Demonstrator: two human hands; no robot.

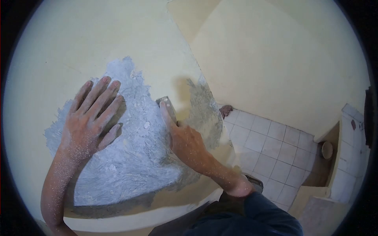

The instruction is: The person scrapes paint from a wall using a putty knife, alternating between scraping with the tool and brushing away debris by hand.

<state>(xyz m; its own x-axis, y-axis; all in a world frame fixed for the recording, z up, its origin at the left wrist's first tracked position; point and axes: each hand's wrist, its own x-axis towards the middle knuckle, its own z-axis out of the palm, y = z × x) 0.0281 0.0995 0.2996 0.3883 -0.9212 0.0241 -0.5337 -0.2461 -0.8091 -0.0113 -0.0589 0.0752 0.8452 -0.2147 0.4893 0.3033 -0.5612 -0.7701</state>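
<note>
My left hand (88,122) lies flat, fingers apart, over a rough grey-white patch (134,165) on the cream wall (130,31). White dust speckles its wrist and forearm. Near the right border of the patch, my right hand (185,143) is closed around a flat grey tool (167,105) with white specks, one finger stretched along it. Most of this tool is hidden by the hand, so I cannot tell its exact kind. Its visible end is right at the wall surface. Further right, a darker grey scuffed strip (204,114) runs beside the wall's edge.
A white tiled floor (271,145) is below to the right, with a crumpled brown cloth-like thing (225,111) by the corner. A round pale container (327,150) stands near a low tiled ledge (344,157). Another cream wall (275,59) rises behind the floor.
</note>
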